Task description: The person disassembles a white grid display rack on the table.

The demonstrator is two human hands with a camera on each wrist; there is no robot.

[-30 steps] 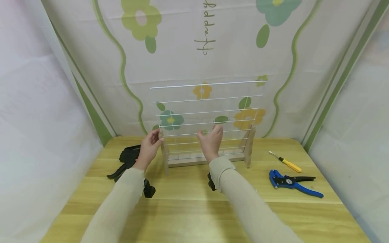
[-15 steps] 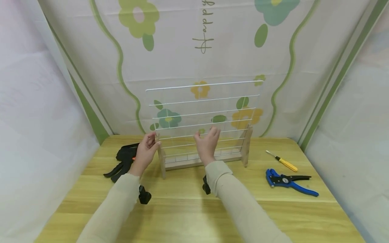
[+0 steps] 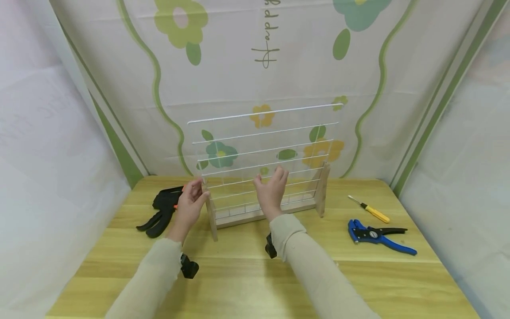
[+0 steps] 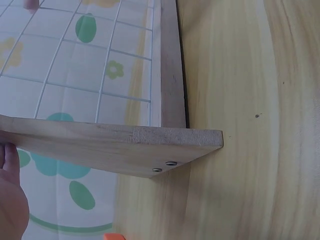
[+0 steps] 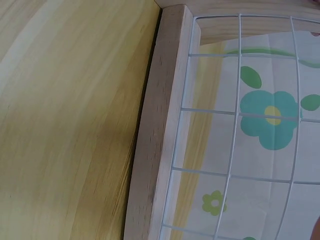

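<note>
A white wire grid (image 3: 264,114) stands upright in a wooden base (image 3: 244,218), held between two wooden side pieces. My left hand (image 3: 189,208) is at the top of the left side piece (image 3: 212,221), its fingers and thumb gripping the wood's edge. The left wrist view shows that side piece (image 4: 110,142) close up, with two screw heads, and fingers (image 4: 9,162) against it. In front of the grid's middle is my right hand (image 3: 271,192), thumb and bent fingers spread apart at the wires. Whether it holds a wire is hidden from the head view.
On the table's left lies a black tool with trigger-like handles and orange parts (image 3: 161,212). To the right lie a screwdriver (image 3: 374,212) with a yellow handle and a blue and black wire stripper (image 3: 378,235). A flowered cloth (image 3: 303,75) hangs behind the rack.
The rack's left end has swung towards me and down in the view, my left hand moving with it. The right hand has barely moved. The view has shifted slightly.
</note>
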